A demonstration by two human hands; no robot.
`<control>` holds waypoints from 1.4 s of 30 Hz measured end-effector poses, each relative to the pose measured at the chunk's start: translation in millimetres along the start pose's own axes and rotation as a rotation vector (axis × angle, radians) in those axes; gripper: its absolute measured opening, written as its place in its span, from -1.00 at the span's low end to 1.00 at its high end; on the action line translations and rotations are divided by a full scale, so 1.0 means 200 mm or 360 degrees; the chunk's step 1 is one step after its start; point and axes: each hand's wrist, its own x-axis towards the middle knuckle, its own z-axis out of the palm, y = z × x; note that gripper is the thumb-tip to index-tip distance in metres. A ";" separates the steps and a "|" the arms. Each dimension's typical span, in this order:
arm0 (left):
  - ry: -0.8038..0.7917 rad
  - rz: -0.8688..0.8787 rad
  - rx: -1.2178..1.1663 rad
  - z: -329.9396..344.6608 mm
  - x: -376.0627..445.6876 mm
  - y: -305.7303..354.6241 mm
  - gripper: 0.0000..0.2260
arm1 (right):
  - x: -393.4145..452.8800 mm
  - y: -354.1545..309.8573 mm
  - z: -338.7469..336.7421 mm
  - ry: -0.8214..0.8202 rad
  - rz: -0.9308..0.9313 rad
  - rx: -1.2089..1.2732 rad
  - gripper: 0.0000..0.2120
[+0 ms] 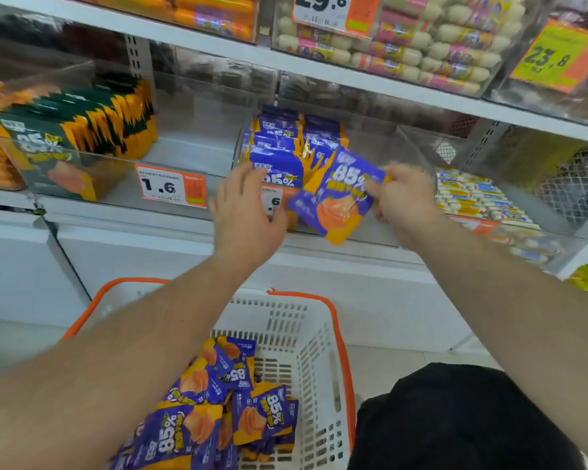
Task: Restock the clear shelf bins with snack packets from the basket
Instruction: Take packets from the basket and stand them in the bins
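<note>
Now right hand [399, 198] pinching purple packet [336, 198] tilted, long axis diagonal, left hand [245, 215] spread

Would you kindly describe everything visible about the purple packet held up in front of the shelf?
The purple packet is a flat, glossy foil-like pouch, purple with a yellow-orange zigzag corner and a large "85%" above a picture of orange slices. It hangs tilted in the air before the clear bin that holds matching packets. The right hand pinches its upper right edge. The open left hand is close beside it; whether they touch cannot be told.
</note>
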 end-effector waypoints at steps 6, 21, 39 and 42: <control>-0.0226 -0.0125 0.0580 -0.01 0.22 -0.11 -0.11 | 0.30 -0.02 -0.06 0.0566 -0.0074 -0.0108 -0.94; -0.0359 0.0016 0.0789 0.02 0.22 -0.20 -0.14 | 0.50 0.06 0.20 -0.0151 0.0206 -0.1148 -0.97; -0.1059 -0.0183 0.0304 0.01 -0.37 -0.39 -0.25 | -0.23 0.45 0.64 -0.0013 -0.0834 -0.0922 -0.87; -0.1432 -0.0570 0.0068 0.01 -0.53 -0.49 -0.41 | -0.33 0.70 0.73 -0.0412 -0.0180 -0.1068 -0.92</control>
